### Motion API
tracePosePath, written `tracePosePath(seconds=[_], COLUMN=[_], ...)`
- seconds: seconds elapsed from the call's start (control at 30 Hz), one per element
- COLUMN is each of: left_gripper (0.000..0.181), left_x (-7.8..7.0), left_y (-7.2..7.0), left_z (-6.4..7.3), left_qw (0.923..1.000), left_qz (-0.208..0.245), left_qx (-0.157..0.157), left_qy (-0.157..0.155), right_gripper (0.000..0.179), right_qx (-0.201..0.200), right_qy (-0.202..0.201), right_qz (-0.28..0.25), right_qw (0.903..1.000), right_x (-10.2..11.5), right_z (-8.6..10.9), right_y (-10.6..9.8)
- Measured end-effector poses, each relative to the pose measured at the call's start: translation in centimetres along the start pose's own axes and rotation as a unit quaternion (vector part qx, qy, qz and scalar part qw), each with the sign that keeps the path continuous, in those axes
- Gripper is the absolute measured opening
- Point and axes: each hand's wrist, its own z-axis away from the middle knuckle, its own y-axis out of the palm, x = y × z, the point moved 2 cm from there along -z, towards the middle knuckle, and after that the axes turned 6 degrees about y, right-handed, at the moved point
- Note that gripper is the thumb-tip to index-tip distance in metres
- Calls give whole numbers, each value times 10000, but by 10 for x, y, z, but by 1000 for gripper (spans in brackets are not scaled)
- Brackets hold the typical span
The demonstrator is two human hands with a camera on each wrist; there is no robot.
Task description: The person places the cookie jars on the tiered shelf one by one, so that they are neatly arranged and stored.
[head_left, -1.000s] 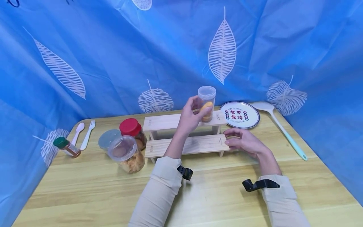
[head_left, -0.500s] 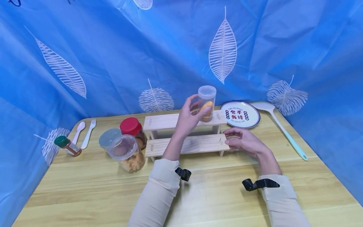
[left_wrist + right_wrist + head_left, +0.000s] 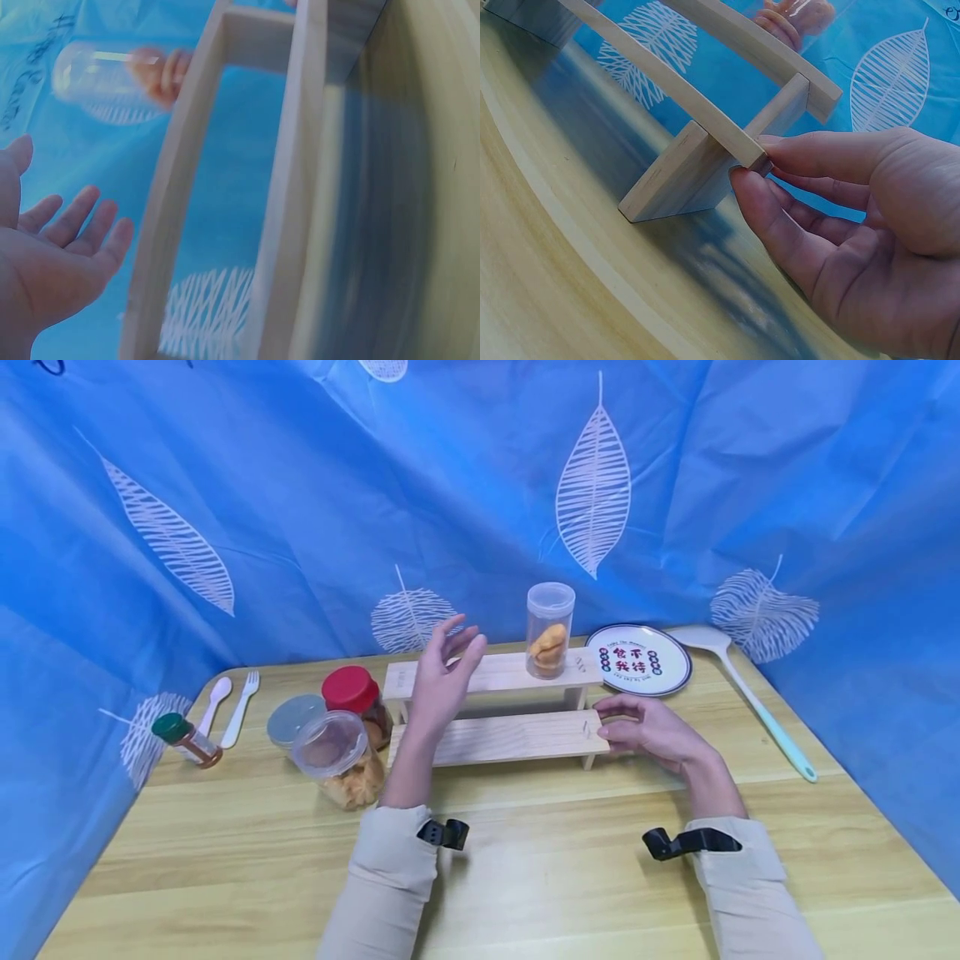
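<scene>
A clear plastic jar (image 3: 550,631) with a few light-brown snack pieces stands upright on the right part of the upper tier of a two-step wooden rack (image 3: 517,735). My left hand (image 3: 442,681) hovers left of the jar, fingers spread and holding nothing; the left wrist view shows the same hand (image 3: 64,255) apart from the rack's boards. At the lower tier's right end, my right hand (image 3: 652,735) pinches the board's corner between thumb and fingers, which shows closely in the right wrist view, where the board (image 3: 697,101) runs into the fingertips.
Left of the rack stand a red-lidded jar (image 3: 351,689), a clear-lidded jar of snacks (image 3: 352,777) and another pale-lidded jar (image 3: 294,718). Farther left are a green-capped bottle (image 3: 187,739), a spoon (image 3: 216,702) and a fork (image 3: 242,706). A plate (image 3: 637,660) and long-handled turner (image 3: 765,714) lie right.
My left hand has let go of the jar and moved left, its fingers opening. The jar stays on the upper tier. My right hand keeps its place at the lower board.
</scene>
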Motion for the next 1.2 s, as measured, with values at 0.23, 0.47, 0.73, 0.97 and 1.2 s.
tracePosePath(seconds=[0.23,0.47,0.73,0.97,1.2], left_gripper=[49,51,53,63,79], left_x=[-24,-50,-61,-49,-37], left_y=[-38,-79,-143,-183,-198], left_z=[19,42,78,112,129], left_qw=[9984,9944,9811,9627,9616], left_qz=[-138,-741,-1722,-2563,-2652], left_qx=[-398,-608,-887,-796,-167], left_qy=[390,441,-2,-350,-681], right_gripper=[60,60,60,60,60], right_qx=[48,16,61,84,50], right_qy=[-83,-127,-136,-119,-65], right_qz=[-122,-121,-142,-145,-167], right_qw=[9999,9998,9998,9998,9998], right_x=[-3,-6,-3,0,-5], right_z=[-1,0,1,0,0], right_y=[0,1,2,0,1])
